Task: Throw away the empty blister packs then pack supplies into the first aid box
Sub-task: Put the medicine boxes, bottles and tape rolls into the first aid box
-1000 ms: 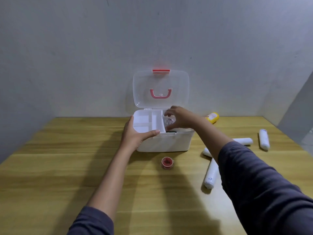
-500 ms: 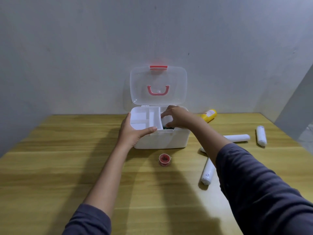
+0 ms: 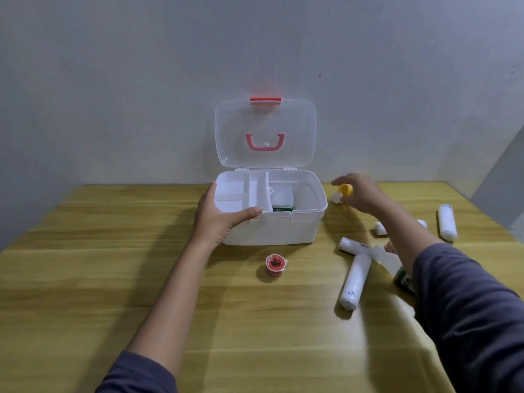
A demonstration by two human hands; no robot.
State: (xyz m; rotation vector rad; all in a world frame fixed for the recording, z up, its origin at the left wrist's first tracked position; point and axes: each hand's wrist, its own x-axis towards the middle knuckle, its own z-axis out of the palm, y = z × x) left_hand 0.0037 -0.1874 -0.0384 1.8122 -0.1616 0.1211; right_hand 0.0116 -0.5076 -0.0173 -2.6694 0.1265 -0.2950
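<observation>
The white first aid box (image 3: 283,231) stands open at the table's back, its clear lid (image 3: 265,131) upright. A white divided tray (image 3: 241,194) fills its left half; a green-and-white packet (image 3: 282,201) lies in the right half. My left hand (image 3: 224,219) grips the box's front-left rim and the tray. My right hand (image 3: 361,194) hovers to the right of the box, fingers spread, over a yellow bottle (image 3: 344,191) that it partly hides; I see nothing held in it.
A red tape roll (image 3: 275,265) lies in front of the box. Several white bandage rolls (image 3: 354,276) lie on the right side of the wooden table (image 3: 113,279), one (image 3: 447,221) near the right edge. A green-labelled bottle (image 3: 397,270) sits under my right forearm. Grey wall behind.
My right hand has left the box's right compartment, leaving the packet inside, and moved right over the yellow bottle. My left hand stays on the box.
</observation>
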